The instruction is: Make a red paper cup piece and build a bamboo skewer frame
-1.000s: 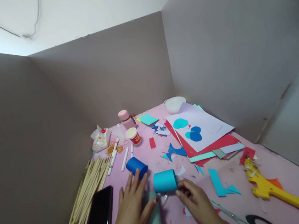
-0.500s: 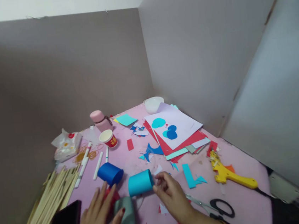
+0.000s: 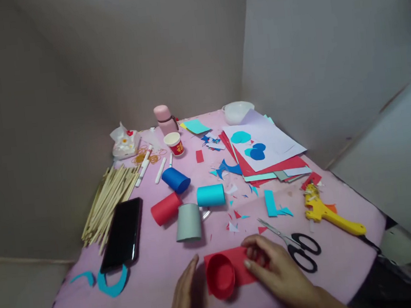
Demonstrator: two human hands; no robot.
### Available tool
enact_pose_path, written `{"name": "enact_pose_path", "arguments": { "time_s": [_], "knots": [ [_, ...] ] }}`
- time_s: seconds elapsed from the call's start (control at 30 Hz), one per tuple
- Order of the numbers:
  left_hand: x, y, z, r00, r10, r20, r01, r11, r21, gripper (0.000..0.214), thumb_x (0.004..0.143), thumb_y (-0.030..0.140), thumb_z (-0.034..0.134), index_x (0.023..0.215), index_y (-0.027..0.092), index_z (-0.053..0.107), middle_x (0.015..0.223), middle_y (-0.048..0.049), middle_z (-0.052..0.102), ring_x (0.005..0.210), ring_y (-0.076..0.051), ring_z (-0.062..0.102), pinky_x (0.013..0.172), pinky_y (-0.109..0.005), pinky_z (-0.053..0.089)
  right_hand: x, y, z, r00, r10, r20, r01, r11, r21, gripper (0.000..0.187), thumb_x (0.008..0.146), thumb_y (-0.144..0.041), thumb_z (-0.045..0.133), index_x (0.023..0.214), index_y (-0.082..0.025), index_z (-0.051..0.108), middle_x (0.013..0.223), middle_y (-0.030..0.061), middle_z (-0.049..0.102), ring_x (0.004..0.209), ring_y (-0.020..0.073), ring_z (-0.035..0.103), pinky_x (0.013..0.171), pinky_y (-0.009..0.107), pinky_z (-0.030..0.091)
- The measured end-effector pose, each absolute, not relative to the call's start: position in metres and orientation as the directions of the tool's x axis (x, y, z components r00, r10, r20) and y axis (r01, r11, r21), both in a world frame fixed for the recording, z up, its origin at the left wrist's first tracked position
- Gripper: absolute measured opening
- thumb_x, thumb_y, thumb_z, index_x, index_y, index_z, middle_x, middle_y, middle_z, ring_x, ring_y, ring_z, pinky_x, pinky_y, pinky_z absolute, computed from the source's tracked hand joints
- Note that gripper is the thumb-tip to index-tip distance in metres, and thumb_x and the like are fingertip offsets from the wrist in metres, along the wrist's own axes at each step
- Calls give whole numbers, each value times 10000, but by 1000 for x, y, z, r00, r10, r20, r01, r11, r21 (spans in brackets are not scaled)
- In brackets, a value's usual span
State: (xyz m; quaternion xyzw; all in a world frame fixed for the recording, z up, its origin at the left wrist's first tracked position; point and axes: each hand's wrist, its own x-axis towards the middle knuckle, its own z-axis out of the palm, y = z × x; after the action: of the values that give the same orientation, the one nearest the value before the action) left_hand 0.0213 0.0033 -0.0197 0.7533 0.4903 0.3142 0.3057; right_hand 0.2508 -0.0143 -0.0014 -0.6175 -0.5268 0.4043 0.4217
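Note:
A short red paper tube (image 3: 221, 276) stands upright near the table's front, on or against a red paper sheet (image 3: 240, 260); its inside faces me. My left hand (image 3: 189, 300) is open just left of the tube, thumb and fingers spread, with no clear contact. At the sheet's right end, my right hand (image 3: 276, 266) hovers or rests with loosely curled fingers, the thumb apart from them; nothing shows in its grasp. Beyond the hands lie a grey paper tube (image 3: 189, 223), a red rolled tube (image 3: 166, 209), a light-blue tube (image 3: 210, 195) and a dark-blue tube (image 3: 176, 179).
Scissors (image 3: 295, 242) and a yellow glue gun (image 3: 333, 216) lie right. At left are a phone (image 3: 123, 233), wooden sticks (image 3: 112, 198) and light-blue paper rings (image 3: 113, 282). Farther back stand a paper cup (image 3: 174, 144), a pink flask (image 3: 165, 120) and a white bowl (image 3: 238, 113) beside stacked paper (image 3: 263, 140).
The view has tipped down and shifted left. Both hands have moved from the coloured tubes toward the front, around the red tube and red sheet. The light-blue tube lies free of my right hand.

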Motion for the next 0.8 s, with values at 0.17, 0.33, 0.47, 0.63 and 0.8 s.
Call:
{"name": "enact_pose_path", "arguments": {
  "time_s": [0.17,0.33,0.47,0.63,0.8],
  "knots": [
    [31,13,-27,444,886,133,599,-404,691,722,807,340,631,1414,260,248,1410,-105,446,1268,-278,446,1031,-428,403,234,-25,-15,-46,996,80,525,92,-846,379,785,-249,631,1149,-176,556,1100,134,636,998,288,589,868,433,473],
    [30,22,-26,506,851,139,631,-475,614,789,795,222,625,1442,250,174,1359,-115,491,1221,-262,485,990,-405,439,238,-21,-19,-112,989,97,628,146,-765,483,819,-338,616,1248,-148,506,1192,177,592,1111,331,536,944,487,433],
    [29,23,-30,521,833,187,618,-519,590,821,789,195,614,1451,279,135,1339,-105,502,1201,-263,493,983,-407,439,245,-20,-29,-164,986,43,709,148,-690,711,746,-453,693,1328,-111,471,1299,230,535,1215,405,460,1010,575,348],
    [27,24,-36,517,835,187,612,-514,601,841,773,184,623,1453,297,141,1329,-87,512,1187,-262,502,973,-386,448,247,-20,-34,-208,978,25,755,177,-631,714,752,-402,699,1359,-113,458,1327,232,531,1239,406,454,1035,581,327],
    [27,27,-38,519,836,177,622,-512,593,822,798,242,630,1449,306,133,1327,-101,508,1186,-272,503,964,-414,458,248,-18,-31,-236,972,18,783,201,-589,717,769,-420,683,1338,-44,460,1313,251,537,1223,405,472,1016,576,368]
  ]
}}
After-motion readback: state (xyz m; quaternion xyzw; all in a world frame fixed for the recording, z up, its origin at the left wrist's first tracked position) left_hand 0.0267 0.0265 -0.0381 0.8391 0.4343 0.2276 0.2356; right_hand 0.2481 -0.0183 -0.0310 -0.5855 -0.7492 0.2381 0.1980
